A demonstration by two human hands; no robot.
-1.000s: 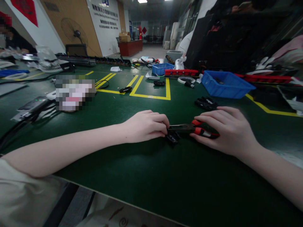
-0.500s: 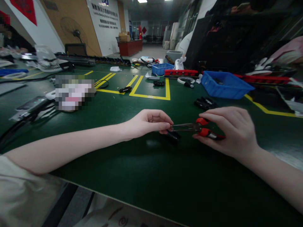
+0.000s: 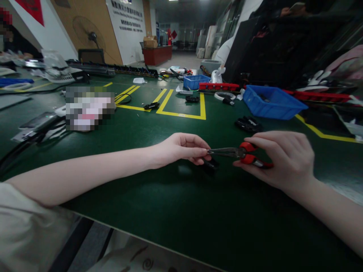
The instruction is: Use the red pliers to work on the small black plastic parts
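Gripping tight, the right hand point(image 3: 283, 160) is closed around the red-handled grey metal pliers point(image 3: 236, 153), just right of the middle of the frame. Their pointy tip meets the fingertips of the left hand point(image 3: 181, 149), whose grip pinches a small black plastic part point(image 3: 211, 164) close to the dark green tabletop point(image 3: 170, 211). Farther back, a little pile of black parts point(image 3: 248, 124) lies near a blue plastic bin point(image 3: 272, 102) at the upper right. Yellow tape lines point(image 3: 181, 114) sit at the upper middle.

pliers point(image 3: 241, 154) — red grips | table point(image 3: 170, 204) — dark green (yellow lines)
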